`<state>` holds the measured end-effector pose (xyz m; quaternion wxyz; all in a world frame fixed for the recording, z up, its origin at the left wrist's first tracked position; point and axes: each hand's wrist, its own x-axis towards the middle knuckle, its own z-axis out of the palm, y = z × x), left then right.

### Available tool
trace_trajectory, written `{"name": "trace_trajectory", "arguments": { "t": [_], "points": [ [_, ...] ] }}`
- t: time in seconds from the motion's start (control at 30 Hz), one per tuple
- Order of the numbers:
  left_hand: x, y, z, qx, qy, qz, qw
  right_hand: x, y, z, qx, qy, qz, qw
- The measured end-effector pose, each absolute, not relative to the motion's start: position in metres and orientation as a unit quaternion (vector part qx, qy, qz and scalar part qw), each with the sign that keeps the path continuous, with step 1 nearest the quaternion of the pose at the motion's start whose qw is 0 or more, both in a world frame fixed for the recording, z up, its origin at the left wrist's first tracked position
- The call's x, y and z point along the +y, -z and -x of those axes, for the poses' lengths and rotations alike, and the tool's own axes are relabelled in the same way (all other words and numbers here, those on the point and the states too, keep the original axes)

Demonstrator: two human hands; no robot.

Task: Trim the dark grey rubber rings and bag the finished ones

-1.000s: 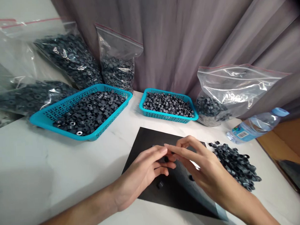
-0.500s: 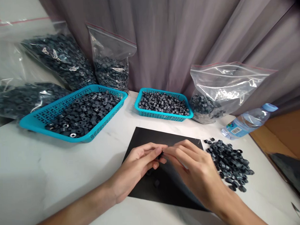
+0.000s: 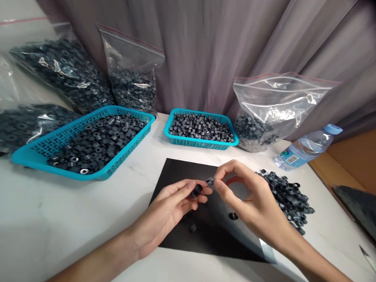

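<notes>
My left hand [image 3: 173,203] is over the black mat [image 3: 179,170], thumb and fingers closed on a small black cylindrical piece [image 3: 196,190] with a round opening. Just to its right, my right hand [image 3: 253,196] pinches a small dark grey ring [image 3: 210,181] between thumb and forefinger. The ring is close to the left fingertips; whether it touches them I cannot tell. Beneath the hands, a loose dark piece [image 3: 193,228] and a black ring [image 3: 233,216] lie on the mat. A pile of dark rings [image 3: 290,199] sits beyond my right hand, partly hidden by it.
Two blue baskets, a larger one [image 3: 20,157] and a smaller one [image 3: 203,143], hold dark pieces. Zip bags of pieces stand behind: one at left [image 3: 65,75], one in the middle [image 3: 133,85], one at right [image 3: 258,126]. A water bottle [image 3: 308,147] leans near the table's right side.
My hands have come slightly apart. The right hand has drawn back rightward with the ring in its pinch, and the black piece in the left hand now shows. The camera view has shifted a little.
</notes>
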<state>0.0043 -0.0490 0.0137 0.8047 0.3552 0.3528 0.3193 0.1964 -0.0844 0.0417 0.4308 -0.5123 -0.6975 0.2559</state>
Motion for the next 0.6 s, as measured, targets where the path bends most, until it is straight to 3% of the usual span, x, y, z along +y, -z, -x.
{"name": "trace_trajectory", "arguments": {
  "t": [0.3, 0.6],
  "points": [
    [-0.0466, -0.0148, -0.0056, 0.323, -0.331, -0.34, 0.819, -0.0782, -0.0438, -0.2036, -0.695, -0.339, 0.507, 0.381],
    [-0.0488, -0.0178, -0.0059, 0.32, -0.308, -0.343, 0.828, -0.0779, -0.0397, -0.2053, -0.724, -0.317, 0.504, 0.349]
  ]
}}
